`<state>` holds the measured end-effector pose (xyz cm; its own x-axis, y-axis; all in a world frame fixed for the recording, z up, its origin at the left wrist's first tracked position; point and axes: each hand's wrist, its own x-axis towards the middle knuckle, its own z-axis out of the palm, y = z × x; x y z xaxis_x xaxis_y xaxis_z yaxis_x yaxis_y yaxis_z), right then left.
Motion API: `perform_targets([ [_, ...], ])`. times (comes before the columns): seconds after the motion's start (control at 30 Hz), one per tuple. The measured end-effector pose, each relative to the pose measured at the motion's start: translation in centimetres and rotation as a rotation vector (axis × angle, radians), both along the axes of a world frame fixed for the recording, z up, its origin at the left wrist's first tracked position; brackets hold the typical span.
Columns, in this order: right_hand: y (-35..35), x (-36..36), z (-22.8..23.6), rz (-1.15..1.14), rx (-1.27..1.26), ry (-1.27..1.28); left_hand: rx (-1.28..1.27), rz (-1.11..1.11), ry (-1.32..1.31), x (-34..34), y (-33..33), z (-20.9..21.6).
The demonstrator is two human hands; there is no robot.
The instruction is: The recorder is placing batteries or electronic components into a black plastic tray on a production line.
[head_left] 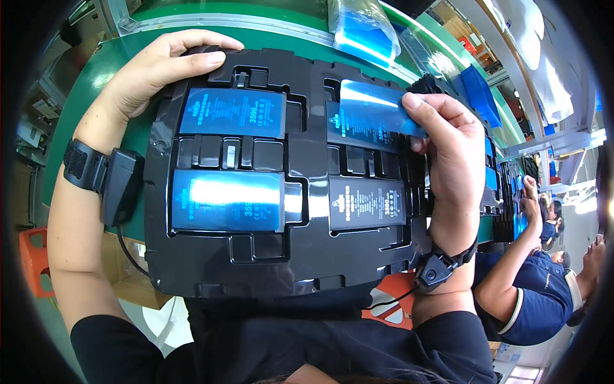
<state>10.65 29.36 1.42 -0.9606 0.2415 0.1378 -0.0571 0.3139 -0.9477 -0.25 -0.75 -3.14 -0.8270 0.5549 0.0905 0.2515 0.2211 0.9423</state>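
Note:
A black plastic tray [307, 253] with moulded pockets lies before me and holds several flat phone batteries. My left hand [163, 67] grips its far left corner, thumb on top and fingers along the edge. Between thumb and fingers, my right hand [444, 131] pinches a translucent blue film sheet [374, 102]. The film lies slanted over the far right battery [348, 131], partly covering it. The far left battery [233, 114] and near left battery [225, 205] look glossy blue. Darker grey and without blue shine is the near right battery [366, 203].
A green bench [86, 105] extends under and beyond the tray. Behind it lie a clear bag of blue sheets [364, 32] and a blue bin [480, 96]. At right, a co-worker [537, 288] handles blue pieces over black trays [505, 205]. A red stool [35, 262] stands left.

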Motion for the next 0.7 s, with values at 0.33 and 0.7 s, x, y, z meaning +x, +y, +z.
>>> perform_targets([
  [0.33,-0.38,0.09,0.24,0.027,0.086,-0.064,-0.021,-0.015,0.065,0.02,-0.21,0.08],
  [0.7,-0.90,0.04,0.06,0.047,0.115,-0.087,-0.003,0.012,0.039,0.33,-0.62,-0.38],
])
